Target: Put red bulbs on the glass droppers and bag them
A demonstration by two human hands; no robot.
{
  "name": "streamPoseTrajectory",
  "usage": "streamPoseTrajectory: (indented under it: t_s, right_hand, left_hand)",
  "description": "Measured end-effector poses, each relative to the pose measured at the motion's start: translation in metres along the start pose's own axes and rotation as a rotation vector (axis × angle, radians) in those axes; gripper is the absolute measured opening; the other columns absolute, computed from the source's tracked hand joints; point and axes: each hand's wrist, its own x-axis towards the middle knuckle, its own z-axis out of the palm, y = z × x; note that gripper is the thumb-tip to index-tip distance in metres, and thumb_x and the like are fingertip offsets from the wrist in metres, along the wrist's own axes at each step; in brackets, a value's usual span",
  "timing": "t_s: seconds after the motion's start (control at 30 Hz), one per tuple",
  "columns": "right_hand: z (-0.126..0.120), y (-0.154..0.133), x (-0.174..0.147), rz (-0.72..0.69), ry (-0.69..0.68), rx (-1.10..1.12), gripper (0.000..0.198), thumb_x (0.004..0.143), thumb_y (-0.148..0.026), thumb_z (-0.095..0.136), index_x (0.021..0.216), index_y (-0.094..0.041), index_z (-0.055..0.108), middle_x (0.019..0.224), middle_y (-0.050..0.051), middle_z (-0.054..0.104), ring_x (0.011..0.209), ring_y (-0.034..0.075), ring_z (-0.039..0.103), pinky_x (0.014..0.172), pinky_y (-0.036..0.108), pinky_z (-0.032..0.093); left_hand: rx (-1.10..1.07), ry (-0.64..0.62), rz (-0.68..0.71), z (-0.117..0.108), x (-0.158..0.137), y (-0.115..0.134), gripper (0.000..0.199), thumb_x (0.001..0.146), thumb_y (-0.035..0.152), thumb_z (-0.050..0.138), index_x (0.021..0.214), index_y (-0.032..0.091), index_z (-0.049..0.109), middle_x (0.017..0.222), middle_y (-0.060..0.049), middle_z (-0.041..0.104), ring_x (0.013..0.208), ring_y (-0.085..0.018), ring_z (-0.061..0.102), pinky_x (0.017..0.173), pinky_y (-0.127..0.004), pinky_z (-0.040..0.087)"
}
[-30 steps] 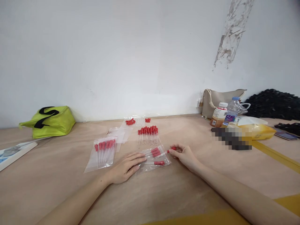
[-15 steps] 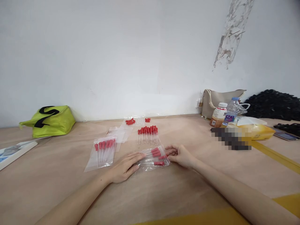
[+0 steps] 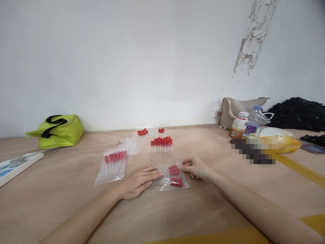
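A clear zip bag (image 3: 165, 186) lies in front of me with several red-bulbed droppers (image 3: 174, 170) inside, their bulbs toward the right. My left hand (image 3: 138, 182) rests flat on the bag's left end, fingers stretched out over the thin dropper tubes. At the zip edge on the right, my right hand (image 3: 195, 167) pinches the bag's upper corner between thumb and finger. To the left lies another zip bag (image 3: 101, 177) holding several droppers. Loose droppers (image 3: 161, 142) stand in a row beyond my hands, red bulbs away from me.
Flat plastic bags (image 3: 133, 144), loose red bulbs (image 3: 142, 131) and clear tubes (image 3: 153, 131) lie near the wall. A lime-green bag (image 3: 63, 132) stands at the left. Bottles (image 3: 239, 124), a yellow packet (image 3: 286, 144) and a beige bag (image 3: 226, 117) crowd the right.
The red bulbs in the bag have shifted into two close groups, and the bag's zip edge now lies flatter. My right hand has moved from the bulbs to the bag's upper right corner.
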Motion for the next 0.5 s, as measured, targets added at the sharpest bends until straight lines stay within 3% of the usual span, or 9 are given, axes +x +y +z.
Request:
streamPoseTrajectory:
  t_s: [0.17, 0.23, 0.3, 0.4, 0.5]
  right_hand:
    - [0.001, -0.001, -0.002, 0.007, -0.102, -0.047, 0.025, 0.066, -0.039, 0.061, 0.063, -0.016, 0.053, 0.031, -0.009, 0.038, 0.026, 0.003, 0.028, 0.028, 0.014, 0.015]
    - [-0.007, -0.002, -0.003, -0.004, -0.186, 0.026, 0.024, 0.067, -0.039, 0.06, 0.068, -0.016, 0.054, 0.034, -0.008, 0.043, 0.027, 0.003, 0.031, 0.029, 0.013, 0.018]
    - [-0.021, -0.004, -0.005, -0.053, -0.231, 0.19, 0.024, 0.068, -0.038, 0.06, 0.076, -0.016, 0.056, 0.048, -0.004, 0.055, 0.036, 0.005, 0.044, 0.034, 0.014, 0.03]
    - [-0.053, -0.005, -0.003, -0.089, -0.125, 0.476, 0.02, 0.069, -0.032, 0.058, 0.082, -0.016, 0.057, 0.077, 0.004, 0.065, 0.064, 0.013, 0.061, 0.058, 0.024, 0.048]
    - [-0.086, -0.001, 0.005, -0.056, 0.024, 0.604, 0.016, 0.074, -0.025, 0.05, 0.084, -0.014, 0.057, 0.079, 0.007, 0.065, 0.067, 0.016, 0.062, 0.063, 0.029, 0.05]
  left_hand:
    - [0.012, 0.128, -0.024, 0.003, 0.0, 0.001, 0.042, 0.091, 0.025, 0.033, 0.132, 0.03, 0.03, 0.138, 0.002, 0.032, 0.129, -0.02, 0.02, 0.105, -0.042, 0.021]
    - [0.029, 0.209, -0.068, 0.005, -0.001, 0.001, 0.041, 0.089, 0.024, 0.036, 0.13, 0.028, 0.035, 0.138, 0.0, 0.032, 0.128, -0.02, 0.023, 0.105, -0.041, 0.022]
    - [0.045, 0.251, -0.109, 0.006, -0.002, -0.001, 0.038, 0.088, 0.024, 0.038, 0.126, 0.026, 0.04, 0.136, -0.001, 0.035, 0.127, -0.02, 0.026, 0.105, -0.041, 0.023]
    - [0.032, 0.236, -0.154, 0.009, -0.004, -0.004, 0.034, 0.088, 0.025, 0.04, 0.121, 0.026, 0.047, 0.132, -0.003, 0.04, 0.121, -0.021, 0.035, 0.101, -0.041, 0.03]
    - [0.004, 0.197, -0.187, 0.011, -0.004, -0.007, 0.032, 0.088, 0.027, 0.038, 0.119, 0.026, 0.049, 0.129, -0.003, 0.044, 0.116, -0.019, 0.042, 0.097, -0.038, 0.035]
